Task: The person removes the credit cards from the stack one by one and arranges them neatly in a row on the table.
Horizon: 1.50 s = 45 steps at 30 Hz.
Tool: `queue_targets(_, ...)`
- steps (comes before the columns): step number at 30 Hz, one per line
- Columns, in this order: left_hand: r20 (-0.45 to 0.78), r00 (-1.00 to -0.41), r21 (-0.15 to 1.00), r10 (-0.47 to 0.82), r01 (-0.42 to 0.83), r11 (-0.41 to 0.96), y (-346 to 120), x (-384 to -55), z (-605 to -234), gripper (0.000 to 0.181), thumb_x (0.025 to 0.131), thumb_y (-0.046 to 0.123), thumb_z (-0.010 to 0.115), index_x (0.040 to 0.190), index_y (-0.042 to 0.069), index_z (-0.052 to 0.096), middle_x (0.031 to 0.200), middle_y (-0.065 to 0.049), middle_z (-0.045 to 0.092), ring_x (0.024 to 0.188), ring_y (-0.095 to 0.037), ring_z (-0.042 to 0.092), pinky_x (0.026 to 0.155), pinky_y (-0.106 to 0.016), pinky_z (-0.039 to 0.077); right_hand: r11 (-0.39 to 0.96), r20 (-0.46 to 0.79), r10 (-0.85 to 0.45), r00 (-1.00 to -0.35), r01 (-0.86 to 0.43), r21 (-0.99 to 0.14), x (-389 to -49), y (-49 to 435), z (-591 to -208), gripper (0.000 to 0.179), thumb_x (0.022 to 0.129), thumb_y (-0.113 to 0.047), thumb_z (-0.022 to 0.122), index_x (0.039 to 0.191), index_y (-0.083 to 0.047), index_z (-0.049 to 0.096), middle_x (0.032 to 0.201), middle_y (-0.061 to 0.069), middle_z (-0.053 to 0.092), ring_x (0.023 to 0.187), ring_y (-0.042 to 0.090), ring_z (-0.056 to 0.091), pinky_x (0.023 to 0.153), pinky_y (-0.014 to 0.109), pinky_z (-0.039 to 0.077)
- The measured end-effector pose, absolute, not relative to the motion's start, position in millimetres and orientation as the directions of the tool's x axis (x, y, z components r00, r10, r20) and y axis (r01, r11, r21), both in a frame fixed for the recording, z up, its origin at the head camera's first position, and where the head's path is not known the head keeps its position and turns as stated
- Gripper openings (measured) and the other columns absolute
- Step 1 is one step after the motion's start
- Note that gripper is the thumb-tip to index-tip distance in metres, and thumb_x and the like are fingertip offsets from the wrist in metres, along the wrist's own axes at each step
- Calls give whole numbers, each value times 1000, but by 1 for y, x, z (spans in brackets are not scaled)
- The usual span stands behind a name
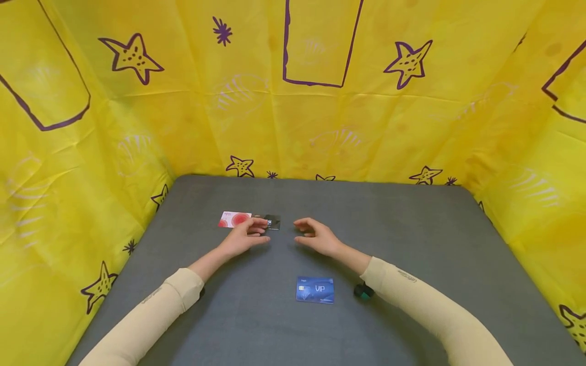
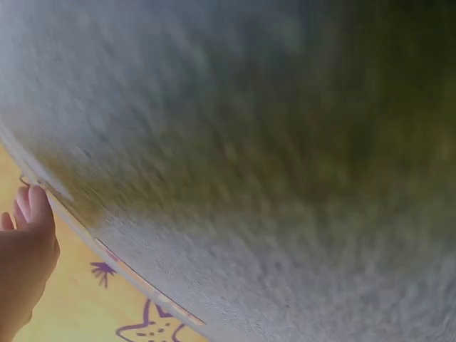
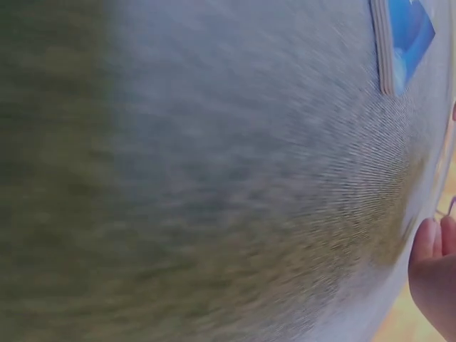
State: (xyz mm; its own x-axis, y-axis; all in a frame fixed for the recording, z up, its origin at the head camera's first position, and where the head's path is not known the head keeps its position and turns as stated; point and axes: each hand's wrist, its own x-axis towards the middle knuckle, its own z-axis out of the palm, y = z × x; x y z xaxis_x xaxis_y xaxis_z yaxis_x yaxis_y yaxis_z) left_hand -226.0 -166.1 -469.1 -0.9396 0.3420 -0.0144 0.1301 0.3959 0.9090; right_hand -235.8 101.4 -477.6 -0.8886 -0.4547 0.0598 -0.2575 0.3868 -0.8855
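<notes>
A white card with red circles (image 1: 229, 218) lies toward the back left of the dark grey table. Beside it is a black card (image 1: 275, 223), partly covered in the head view by my left hand (image 1: 242, 238). That hand hovers with relaxed, bent fingers, and no card shows between fingers and thumb. My right hand (image 1: 322, 240) faces it across a small gap, fingers loosely bent, holding nothing. Nearer me lies a blue card marked VIP (image 1: 316, 296). In the right wrist view, layered edges show on the blue card (image 3: 407, 43), like a stack.
The grey table (image 1: 412, 234) has yellow cloth (image 1: 256, 122) with purple star drawings standing along its back and sides. A dark wrist device (image 1: 363, 291) shows under the right sleeve.
</notes>
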Motion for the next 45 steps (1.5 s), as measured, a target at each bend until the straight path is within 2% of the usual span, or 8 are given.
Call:
queue_targets(4, -62, -930, 925, 364, 83, 371, -160, -217, -467, 50, 86, 12, 75, 128, -5, 55, 124, -22, 60, 112, -34, 58, 98, -42, 45, 331, 50, -466, -883, -227, -916, -225, 112, -477, 43, 89, -9, 70, 129, 1, 56, 128, 18, 60, 119, 32, 54, 100, 42, 44)
queue_targets(9, -73, -917, 943, 392, 64, 326, -151, -203, -464, 48, 85, 9, 75, 125, -6, 56, 122, -21, 61, 109, -33, 59, 91, -28, 49, 261, 54, -485, -873, -203, -944, -212, 124, -477, 44, 91, -10, 68, 130, 5, 54, 128, 24, 58, 119, 37, 54, 100, 46, 43)
queue_targets(14, -55, -905, 961, 421, 67, 270, -142, -192, -463, 45, 84, 6, 75, 123, -8, 56, 118, -25, 60, 108, -35, 58, 85, -20, 48, 237, 48, -478, -877, -181, -955, -199, 136, -478, 44, 92, -10, 67, 129, 7, 53, 127, 25, 58, 117, 38, 54, 95, 38, 47)
queue_targets(24, -36, -895, 966, 444, 82, 245, -125, -173, -463, 42, 84, 7, 75, 119, -7, 57, 115, -24, 60, 104, -33, 59, 88, -25, 50, 195, 37, -458, -888, -141, -971, -179, 153, -481, 41, 90, -5, 67, 127, 8, 54, 124, 27, 58, 114, 40, 55, 89, 22, 48)
queue_targets(31, -43, -891, 955, 452, 97, 281, -115, -162, -462, 41, 83, 10, 78, 117, -3, 59, 116, -21, 62, 103, -30, 61, 93, -35, 50, 215, -11, -457, -890, -98, -972, -166, 163, -483, 41, 91, -10, 67, 128, 5, 55, 124, 23, 60, 113, 37, 55, 89, 21, 47)
queue_targets(36, -38, -879, 957, 475, 106, 272, -108, -154, -462, 41, 82, 10, 78, 116, -3, 60, 115, -21, 63, 103, -33, 61, 94, -39, 49, 235, -22, -465, -885, -99, -967, -158, 170, -483, 40, 92, -11, 67, 127, 6, 56, 122, 23, 61, 111, 35, 56, 89, 21, 46)
queue_targets(41, -41, -864, 942, 501, 134, 309, -102, -147, -462, 42, 81, 12, 79, 115, -4, 60, 113, -18, 63, 102, -31, 61, 93, -39, 49, 242, -33, -465, -885, -91, -966, -150, 174, -482, 40, 91, -13, 68, 126, 5, 57, 121, 21, 61, 108, 30, 57, 88, 22, 47)
queue_targets(45, -33, -852, 924, 522, 174, 342, -99, -144, -462, 43, 80, 15, 80, 114, -3, 61, 113, -15, 64, 101, -27, 60, 92, -37, 50, 262, 4, -476, -879, -146, -954, -144, 176, -482, 39, 90, -13, 70, 123, 4, 59, 119, 19, 63, 105, 28, 58, 89, 25, 49)
